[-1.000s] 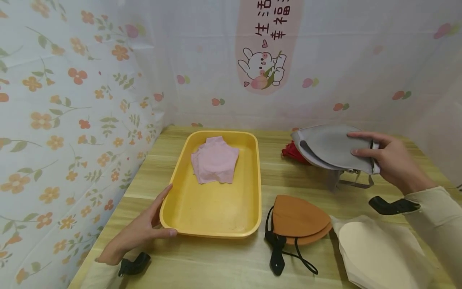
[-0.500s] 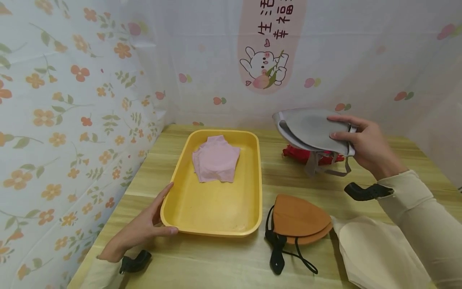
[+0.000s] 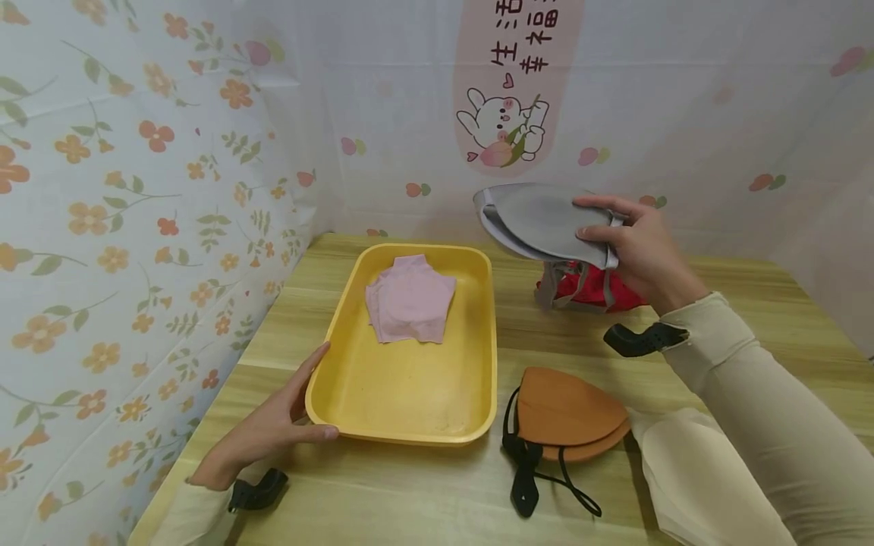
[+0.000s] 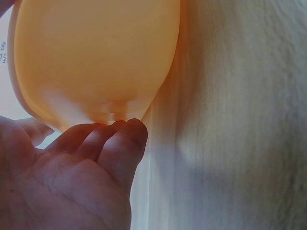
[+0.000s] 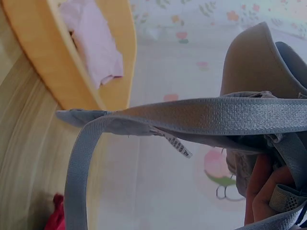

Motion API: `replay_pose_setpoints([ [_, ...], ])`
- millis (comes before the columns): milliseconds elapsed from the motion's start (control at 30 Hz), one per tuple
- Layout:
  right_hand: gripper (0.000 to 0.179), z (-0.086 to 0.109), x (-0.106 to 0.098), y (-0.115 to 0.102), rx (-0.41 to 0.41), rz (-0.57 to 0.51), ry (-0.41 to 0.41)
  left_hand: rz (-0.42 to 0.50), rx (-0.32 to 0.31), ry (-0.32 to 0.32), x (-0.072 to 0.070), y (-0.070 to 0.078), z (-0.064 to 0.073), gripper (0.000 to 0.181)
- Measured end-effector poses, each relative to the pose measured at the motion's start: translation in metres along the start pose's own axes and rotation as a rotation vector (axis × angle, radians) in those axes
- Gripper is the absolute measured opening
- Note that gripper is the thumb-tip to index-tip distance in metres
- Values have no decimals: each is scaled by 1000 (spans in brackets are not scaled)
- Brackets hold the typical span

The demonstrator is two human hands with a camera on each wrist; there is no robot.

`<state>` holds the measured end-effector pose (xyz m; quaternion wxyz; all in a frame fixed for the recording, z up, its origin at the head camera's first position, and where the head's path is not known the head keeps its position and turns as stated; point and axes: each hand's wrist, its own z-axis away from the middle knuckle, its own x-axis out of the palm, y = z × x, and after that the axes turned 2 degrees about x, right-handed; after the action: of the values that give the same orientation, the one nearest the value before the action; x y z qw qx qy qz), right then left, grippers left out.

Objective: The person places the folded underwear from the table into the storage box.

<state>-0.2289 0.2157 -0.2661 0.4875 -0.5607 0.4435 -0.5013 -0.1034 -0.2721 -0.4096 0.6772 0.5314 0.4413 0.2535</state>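
My right hand (image 3: 638,246) holds a folded grey bra (image 3: 546,216) in the air, right of the tray and above the table. The thumb and a finger lie across its cup, and in the right wrist view its straps (image 5: 79,172) and a small label hang loose. My left hand (image 3: 273,425) grips the near left corner of a yellow tray (image 3: 495,356), thumb along the front and fingers against the side wall. A stack of pink cloth (image 3: 413,303) lies in the far part of the tray. The left wrist view shows bent fingertips (image 4: 134,132) touching the tray's outer wall.
Under the raised bra lies a red cloth item (image 3: 580,292), partly hidden. Nearer me on the wooden table (image 3: 410,493) are an orange cupped item with black cords (image 3: 570,409) and a cream folded item (image 3: 703,478), partly covered by my right sleeve. Patterned curtains stand behind and left.
My right hand has carried the grey bra left and upward, toward the tray, uncovering more of the red item. The left hand has stayed at the tray's corner.
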Motion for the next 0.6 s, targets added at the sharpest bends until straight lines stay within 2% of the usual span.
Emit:
replay_pose_setpoints([
  [300,43,-15,30,-1,11,-35,-35,11,-8,5,1,-2,1,110],
  [600,44,-23,60,-1,12,-17,-36,-25,4,6,0,-1,-1,110],
])
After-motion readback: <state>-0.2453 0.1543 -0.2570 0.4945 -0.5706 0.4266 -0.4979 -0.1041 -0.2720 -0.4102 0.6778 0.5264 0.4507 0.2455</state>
